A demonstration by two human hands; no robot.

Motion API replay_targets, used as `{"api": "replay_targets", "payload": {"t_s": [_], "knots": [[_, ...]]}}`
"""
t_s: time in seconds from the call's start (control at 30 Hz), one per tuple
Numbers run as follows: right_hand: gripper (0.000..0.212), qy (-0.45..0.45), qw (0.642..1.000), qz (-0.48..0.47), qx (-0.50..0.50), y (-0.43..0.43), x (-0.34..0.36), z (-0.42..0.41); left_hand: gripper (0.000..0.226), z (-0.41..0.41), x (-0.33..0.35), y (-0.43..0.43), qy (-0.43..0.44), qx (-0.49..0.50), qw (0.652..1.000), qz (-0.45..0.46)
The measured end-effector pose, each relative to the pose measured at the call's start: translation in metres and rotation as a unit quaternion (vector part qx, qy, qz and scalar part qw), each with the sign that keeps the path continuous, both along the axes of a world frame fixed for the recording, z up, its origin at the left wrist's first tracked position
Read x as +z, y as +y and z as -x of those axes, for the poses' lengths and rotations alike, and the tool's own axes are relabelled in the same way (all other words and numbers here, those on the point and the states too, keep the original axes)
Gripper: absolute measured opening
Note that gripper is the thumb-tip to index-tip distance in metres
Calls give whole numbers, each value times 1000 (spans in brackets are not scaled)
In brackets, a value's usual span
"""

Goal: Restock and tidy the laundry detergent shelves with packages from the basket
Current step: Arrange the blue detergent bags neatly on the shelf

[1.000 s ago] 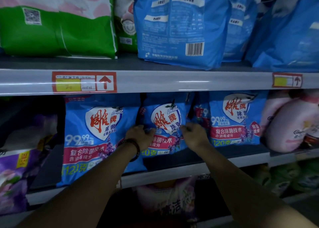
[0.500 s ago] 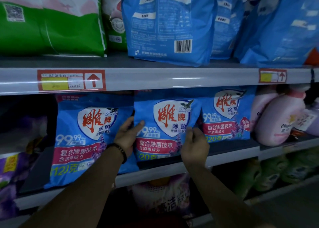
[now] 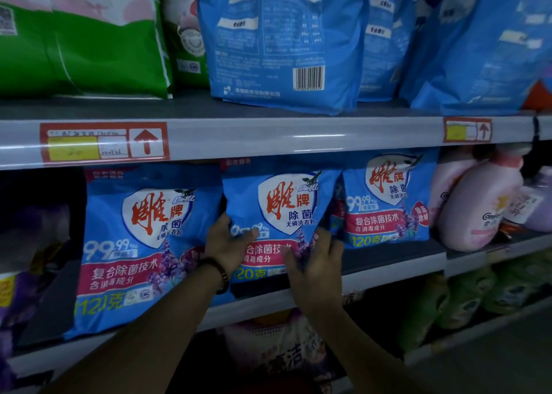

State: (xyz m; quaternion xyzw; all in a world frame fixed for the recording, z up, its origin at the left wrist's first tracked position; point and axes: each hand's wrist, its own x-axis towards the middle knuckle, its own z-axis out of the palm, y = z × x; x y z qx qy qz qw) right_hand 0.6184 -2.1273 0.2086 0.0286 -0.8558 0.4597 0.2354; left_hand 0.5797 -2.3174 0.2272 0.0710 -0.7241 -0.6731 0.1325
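A blue detergent bag with red characters stands upright in the middle of the middle shelf. My left hand, with a dark wristband, holds its lower left edge, fingers across the front. My right hand grips its lower right corner. A matching, larger-looking blue bag leans at the left, and a third blue bag stands at the right, slightly behind the held one.
Pink softener bottles lie right of the blue bags. The upper shelf carries green bags and big blue bags. A purple bag sits at far left; a pale bag and green packs sit below.
The middle bag was turned to face front and stood upright. Both hands then slid down from its sides to its lower corners. The view shifted slightly right.
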Motion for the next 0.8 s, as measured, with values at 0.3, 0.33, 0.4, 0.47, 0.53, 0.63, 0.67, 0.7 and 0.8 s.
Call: {"api": "replay_targets", "payload": {"t_s": [0.3,0.33,0.4,0.47,0.53,0.63,0.67,0.7,0.8], "knots": [[110,-23,997,-62,51,-8,5,41,38,45,4,18,51,60,986,-149],[111,-41,994,-84,63,-8,6,47,37,50,2,19,48,56,987,-141],[113,-71,987,-122,76,-11,7,56,35,57,-1,19,39,55,988,-136],[117,-102,980,-154,78,-13,11,62,33,64,-2,17,25,58,987,-150],[121,-147,970,-175,79,-13,18,69,31,69,-1,16,8,53,987,-152],[124,-198,963,-168,77,-19,24,71,37,72,3,16,-22,60,988,-138],[123,-196,966,-153,72,-23,22,67,44,71,3,16,-36,69,989,-124],[122,-182,970,-145,65,-27,19,61,53,67,4,18,-56,86,990,-98],[118,-151,972,-165,67,-36,9,43,78,47,-5,30,-96,152,983,33]]}}
